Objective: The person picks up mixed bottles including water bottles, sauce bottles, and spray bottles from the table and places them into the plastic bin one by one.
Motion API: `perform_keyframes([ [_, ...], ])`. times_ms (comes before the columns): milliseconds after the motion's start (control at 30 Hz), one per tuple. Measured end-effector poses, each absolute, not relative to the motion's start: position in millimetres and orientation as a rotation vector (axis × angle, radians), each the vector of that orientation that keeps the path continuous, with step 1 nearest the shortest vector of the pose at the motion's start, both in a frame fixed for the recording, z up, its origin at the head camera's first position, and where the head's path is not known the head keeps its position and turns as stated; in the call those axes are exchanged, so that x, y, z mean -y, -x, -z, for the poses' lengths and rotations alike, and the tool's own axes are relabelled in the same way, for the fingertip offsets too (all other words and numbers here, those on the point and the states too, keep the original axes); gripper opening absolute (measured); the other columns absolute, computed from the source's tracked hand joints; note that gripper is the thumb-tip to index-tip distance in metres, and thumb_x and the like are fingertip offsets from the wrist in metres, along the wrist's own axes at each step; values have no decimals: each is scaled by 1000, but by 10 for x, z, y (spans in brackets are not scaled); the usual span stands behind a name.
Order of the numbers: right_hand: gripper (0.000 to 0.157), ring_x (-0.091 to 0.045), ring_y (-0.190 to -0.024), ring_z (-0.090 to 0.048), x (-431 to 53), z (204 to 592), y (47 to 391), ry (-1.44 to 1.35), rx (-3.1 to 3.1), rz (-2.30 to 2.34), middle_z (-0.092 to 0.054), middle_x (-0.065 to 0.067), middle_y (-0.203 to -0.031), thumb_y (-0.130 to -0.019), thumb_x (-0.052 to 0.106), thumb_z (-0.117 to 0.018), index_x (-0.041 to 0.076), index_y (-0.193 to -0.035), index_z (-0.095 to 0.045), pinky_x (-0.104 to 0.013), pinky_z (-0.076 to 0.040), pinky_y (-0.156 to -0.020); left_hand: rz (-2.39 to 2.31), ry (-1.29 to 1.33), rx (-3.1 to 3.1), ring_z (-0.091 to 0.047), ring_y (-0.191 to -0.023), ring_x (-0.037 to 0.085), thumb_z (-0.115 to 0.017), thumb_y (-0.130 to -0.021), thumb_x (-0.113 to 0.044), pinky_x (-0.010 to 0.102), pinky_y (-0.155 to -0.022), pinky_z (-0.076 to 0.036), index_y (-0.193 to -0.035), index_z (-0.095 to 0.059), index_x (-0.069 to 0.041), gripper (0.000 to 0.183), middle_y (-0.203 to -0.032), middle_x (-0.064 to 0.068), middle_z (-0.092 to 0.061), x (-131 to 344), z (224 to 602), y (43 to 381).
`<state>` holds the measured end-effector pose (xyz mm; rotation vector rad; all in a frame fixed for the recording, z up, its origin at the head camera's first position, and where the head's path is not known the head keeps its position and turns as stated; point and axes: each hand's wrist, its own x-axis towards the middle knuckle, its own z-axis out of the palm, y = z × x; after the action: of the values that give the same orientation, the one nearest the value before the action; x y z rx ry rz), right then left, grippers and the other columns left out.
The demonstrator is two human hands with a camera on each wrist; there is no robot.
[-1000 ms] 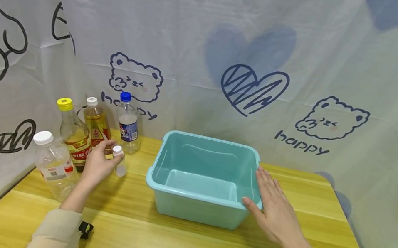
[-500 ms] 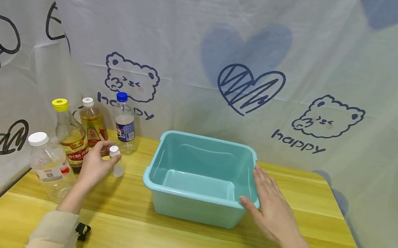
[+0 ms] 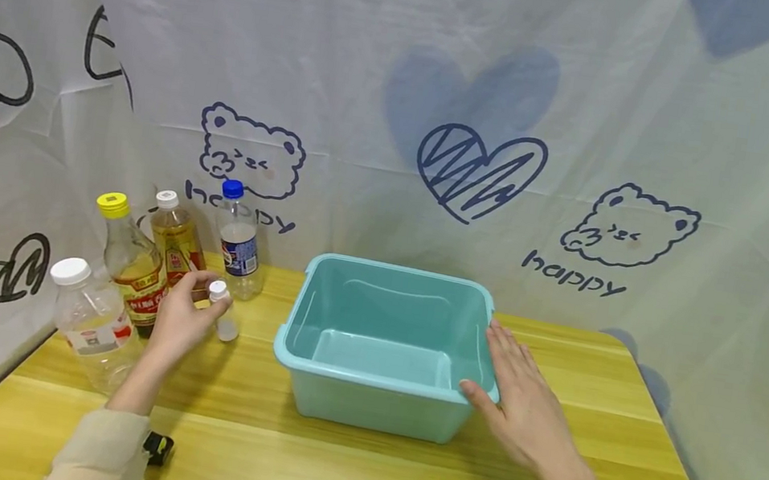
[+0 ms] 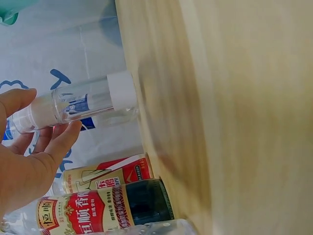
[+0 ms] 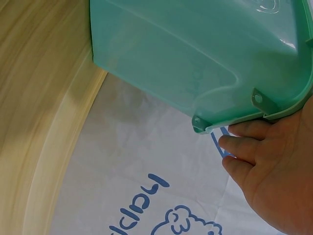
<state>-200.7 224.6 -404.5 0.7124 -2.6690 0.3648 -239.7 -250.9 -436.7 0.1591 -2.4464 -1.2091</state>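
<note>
At the left of the table my left hand pinches a small clear bottle with a white cap between thumb and fingers near its top. The left wrist view shows the same small bottle upright, its white base band close at the tabletop. My right hand rests on the right rim of a teal plastic tub, fingers straight, thumb at the front corner. In the right wrist view the fingers lie along the rim, beside the tub's small side tabs.
Around the left hand stand a white-capped clear jug, a yellow-capped sauce bottle, a white-capped bottle of amber liquid and a blue-capped drink bottle. A printed cloth hangs behind the wooden table.
The whole head view has shifted slightly, so things appear a little farther left. Both hands, the small bottle and the tub keep their places relative to each other.
</note>
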Motion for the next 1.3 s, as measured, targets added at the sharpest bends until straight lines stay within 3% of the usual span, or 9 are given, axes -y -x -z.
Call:
perform_keyframes([
  [767, 76, -26, -144, -17, -2236, 4044, 2008, -703, 2671, -366, -13, -6, -158, -96, 48, -46, 4, -151, -17, -46, -20, -115, 1211, -80, 2372, -58, -110, 31, -65, -90, -23, 44, -86, -53, -127, -52, -7, 43, -121, 14, -59, 2333, 4063, 2349],
  [1300, 75, -25, -144, -16, -2233, 4043, 2004, -706, 2674, -379, -13, -7, -158, -97, 48, -45, 5, -151, -16, -43, -18, -116, 1207, 54, 2322, -57, -111, 28, -65, -90, -21, 42, -86, -53, -130, -51, -7, 45, -123, 12, -57, 2164, 3839, 2324],
])
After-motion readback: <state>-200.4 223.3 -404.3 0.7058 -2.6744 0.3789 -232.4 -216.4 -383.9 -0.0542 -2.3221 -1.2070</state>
